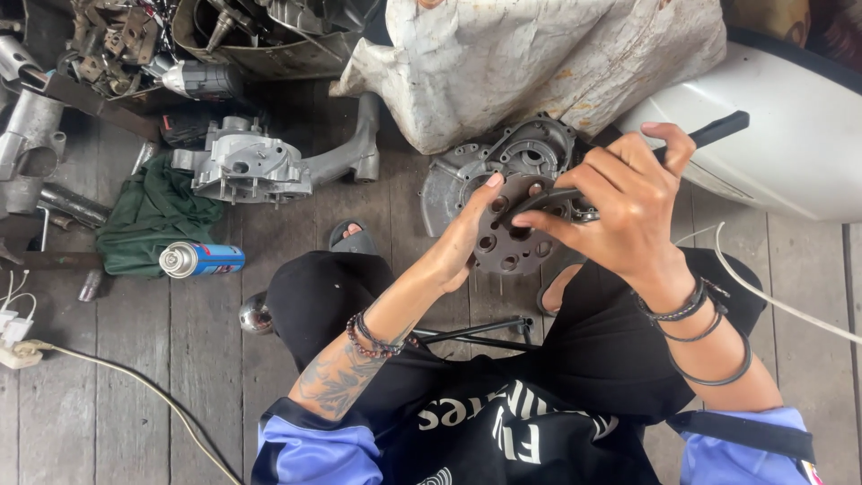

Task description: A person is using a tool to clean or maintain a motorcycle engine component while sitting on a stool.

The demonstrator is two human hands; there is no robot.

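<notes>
Above the wooden plank floor [206, 332], the left hand [458, 247] curls its fingers around a round, dark, holed metal plate [516, 242]. Closed tight, the right hand [628, 211] presses a black-handled tool [709, 133] against that plate.

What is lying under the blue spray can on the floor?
The spray can lies on its side, partly on a green cloth, partly on wooden floor planks. Anything beneath the cloth is covered.

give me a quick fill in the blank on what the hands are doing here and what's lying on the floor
1. The left hand holds up a round dark metal ____ with several holes.
2. The right hand grips a long ____ tool set against that part.
3. The spray can lies beside a crumpled ____ cloth.
4. The floor is made of ____ planks.

Missing words: plate; black; green; wooden
</notes>
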